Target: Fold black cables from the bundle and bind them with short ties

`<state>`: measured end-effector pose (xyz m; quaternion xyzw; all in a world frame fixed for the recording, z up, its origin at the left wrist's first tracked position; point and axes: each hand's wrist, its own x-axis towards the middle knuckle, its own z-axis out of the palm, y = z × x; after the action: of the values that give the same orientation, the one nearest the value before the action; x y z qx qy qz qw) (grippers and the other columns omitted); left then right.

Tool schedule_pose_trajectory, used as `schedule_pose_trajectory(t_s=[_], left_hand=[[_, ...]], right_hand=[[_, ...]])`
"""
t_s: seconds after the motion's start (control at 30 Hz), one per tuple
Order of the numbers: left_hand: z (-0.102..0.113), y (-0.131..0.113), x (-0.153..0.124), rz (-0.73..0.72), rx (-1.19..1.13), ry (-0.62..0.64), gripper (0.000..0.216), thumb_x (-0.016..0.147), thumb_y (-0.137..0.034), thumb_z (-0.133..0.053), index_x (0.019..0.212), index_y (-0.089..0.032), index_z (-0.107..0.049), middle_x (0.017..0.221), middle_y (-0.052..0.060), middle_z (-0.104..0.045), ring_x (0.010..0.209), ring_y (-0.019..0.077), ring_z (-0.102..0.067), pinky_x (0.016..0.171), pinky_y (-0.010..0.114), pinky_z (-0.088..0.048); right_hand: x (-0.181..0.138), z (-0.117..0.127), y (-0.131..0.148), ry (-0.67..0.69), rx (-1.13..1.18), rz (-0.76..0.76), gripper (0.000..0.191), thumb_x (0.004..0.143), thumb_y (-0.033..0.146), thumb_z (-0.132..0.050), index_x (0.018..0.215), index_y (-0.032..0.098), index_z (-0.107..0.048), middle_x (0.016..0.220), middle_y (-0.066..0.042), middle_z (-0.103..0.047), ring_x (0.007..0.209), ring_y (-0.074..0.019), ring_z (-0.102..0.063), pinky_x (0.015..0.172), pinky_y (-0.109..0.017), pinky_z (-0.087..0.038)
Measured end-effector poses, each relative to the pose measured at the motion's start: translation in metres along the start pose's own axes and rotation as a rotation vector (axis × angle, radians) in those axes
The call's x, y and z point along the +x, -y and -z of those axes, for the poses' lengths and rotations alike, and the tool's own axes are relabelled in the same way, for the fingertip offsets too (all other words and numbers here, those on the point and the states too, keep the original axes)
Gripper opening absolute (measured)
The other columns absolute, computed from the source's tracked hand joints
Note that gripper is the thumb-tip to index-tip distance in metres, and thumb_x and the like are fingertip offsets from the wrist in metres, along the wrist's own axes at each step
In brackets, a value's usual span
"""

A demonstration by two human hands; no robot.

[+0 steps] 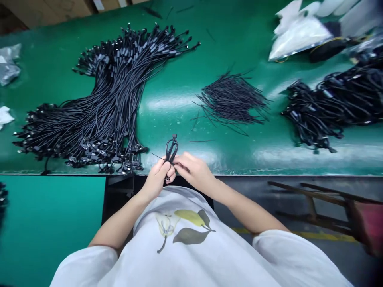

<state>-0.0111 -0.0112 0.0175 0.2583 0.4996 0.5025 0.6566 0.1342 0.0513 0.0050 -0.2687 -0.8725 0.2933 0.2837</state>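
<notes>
My left hand (159, 174) is closed around a folded black cable (171, 147), whose loops stand up above the fingers with a connector at the top. Another connector end pokes out below the same hand. A thin black tie (157, 156) sticks out to the left across the bundle. Against the bundle's right side, my right hand (191, 169) has its fingers pinched together; the fingertips seem to hold the tie, though its end there is hidden. Both hands are at the front edge of the green table (173, 115).
A large heap of unfolded black cables (116, 91) covers the table's left side. Loose black ties (233, 97) lie in a pile right of centre. Folded cable bundles (332, 103) are at the far right, below a white plastic bag (299, 36). A wooden stool (314, 203) stands at lower right.
</notes>
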Motion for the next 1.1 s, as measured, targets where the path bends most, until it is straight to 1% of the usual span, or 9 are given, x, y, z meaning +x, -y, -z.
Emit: schedule_pose_trajectory(t_s=[0.13, 0.27, 0.37, 0.47, 0.57, 0.77, 0.93, 1.0, 1.1], left_hand=[[0.013, 0.000, -0.002, -0.099, 0.322, -0.124, 0.041, 0.092, -0.045, -0.050, 0.122, -0.016, -0.054, 0.061, -0.005, -0.046, 0.054, 0.0094, -0.044, 0.050, 0.021, -0.034], [0.029, -0.005, -0.004, -0.046, 0.535, -0.098, 0.033, 0.091, -0.043, -0.049, 0.097, -0.014, -0.062, 0.058, -0.003, -0.050, 0.053, 0.0103, -0.045, 0.050, 0.022, -0.035], [0.040, -0.014, -0.010, 0.093, 0.370, 0.035, 0.032, 0.087, -0.047, -0.054, 0.086, -0.014, -0.058, 0.055, -0.003, -0.049, 0.048, 0.0094, -0.043, 0.045, 0.021, -0.031], [0.048, -0.023, -0.020, 0.209, 0.096, 0.176, 0.036, 0.081, -0.045, -0.064, 0.098, -0.015, -0.056, 0.054, -0.005, -0.044, 0.046, 0.0077, -0.039, 0.041, 0.017, -0.025], [0.054, -0.028, -0.028, 0.263, -0.048, 0.237, 0.036, 0.077, -0.043, -0.069, 0.097, -0.015, -0.057, 0.054, -0.006, -0.041, 0.045, 0.0062, -0.036, 0.040, 0.016, -0.021], [0.053, -0.026, -0.032, 0.300, -0.095, 0.234, 0.030, 0.073, -0.037, -0.072, 0.078, -0.016, -0.052, 0.059, -0.004, -0.046, 0.045, 0.0057, -0.039, 0.038, 0.016, -0.022], [0.043, -0.018, -0.037, 0.153, 0.204, 0.160, 0.029, 0.082, -0.031, -0.055, 0.107, -0.016, -0.061, 0.058, -0.003, -0.051, 0.050, 0.0109, -0.047, 0.048, 0.023, -0.039], [0.041, -0.016, -0.035, 0.022, 0.364, 0.049, 0.044, 0.079, -0.024, -0.056, 0.122, -0.017, -0.058, 0.078, 0.004, -0.064, 0.074, 0.0182, -0.061, 0.071, 0.032, -0.050], [0.043, -0.018, -0.024, -0.205, 0.360, -0.116, 0.059, 0.073, -0.020, -0.060, 0.131, -0.018, -0.054, 0.129, 0.010, -0.060, 0.130, 0.0269, -0.045, 0.111, 0.039, -0.032]], right_hand=[[0.012, 0.003, 0.003, 0.014, -0.502, 0.343, 0.026, 0.097, 0.016, -0.040, 0.088, 0.012, -0.064, 0.077, -0.006, -0.060, 0.070, -0.0146, -0.051, 0.065, -0.030, -0.038], [0.030, 0.006, 0.006, 0.021, -0.672, 0.760, 0.026, 0.093, 0.009, -0.039, 0.102, 0.010, -0.064, 0.117, -0.012, -0.061, 0.106, -0.0200, -0.054, 0.089, -0.037, -0.042], [0.042, 0.010, 0.014, 0.147, -0.711, 0.849, 0.023, 0.094, 0.013, -0.040, 0.099, 0.010, -0.063, 0.117, -0.012, -0.061, 0.111, -0.0225, -0.053, 0.099, -0.042, -0.039], [0.052, 0.017, 0.026, 0.260, -0.771, 0.961, 0.020, 0.096, 0.016, -0.041, 0.090, 0.014, -0.060, 0.094, -0.008, -0.063, 0.086, -0.0185, -0.057, 0.088, -0.038, -0.043], [0.060, 0.025, 0.038, 0.288, -0.829, 1.086, 0.022, 0.096, 0.014, -0.038, 0.096, 0.014, -0.060, 0.088, -0.006, -0.061, 0.076, -0.0163, -0.053, 0.077, -0.034, -0.042], [0.058, 0.024, 0.057, 0.372, -0.909, 1.153, 0.031, 0.090, 0.006, -0.036, 0.083, 0.014, -0.064, 0.074, -0.008, -0.053, 0.068, -0.0189, -0.046, 0.062, -0.034, -0.033], [0.052, 0.010, 0.056, 0.451, -0.977, 1.011, 0.037, 0.082, -0.001, -0.032, 0.065, 0.016, -0.060, 0.063, -0.008, -0.049, 0.059, -0.0197, -0.039, 0.058, -0.034, -0.025], [0.058, 0.004, 0.051, 0.439, -0.928, 0.876, 0.032, 0.081, 0.001, -0.036, 0.065, 0.015, -0.060, 0.059, -0.008, -0.049, 0.057, -0.0190, -0.038, 0.056, -0.034, -0.022], [0.070, -0.003, 0.044, 0.348, -0.724, 0.651, 0.024, 0.084, 0.006, -0.041, 0.074, 0.013, -0.062, 0.062, -0.007, -0.053, 0.057, -0.0172, -0.041, 0.057, -0.032, -0.023]])
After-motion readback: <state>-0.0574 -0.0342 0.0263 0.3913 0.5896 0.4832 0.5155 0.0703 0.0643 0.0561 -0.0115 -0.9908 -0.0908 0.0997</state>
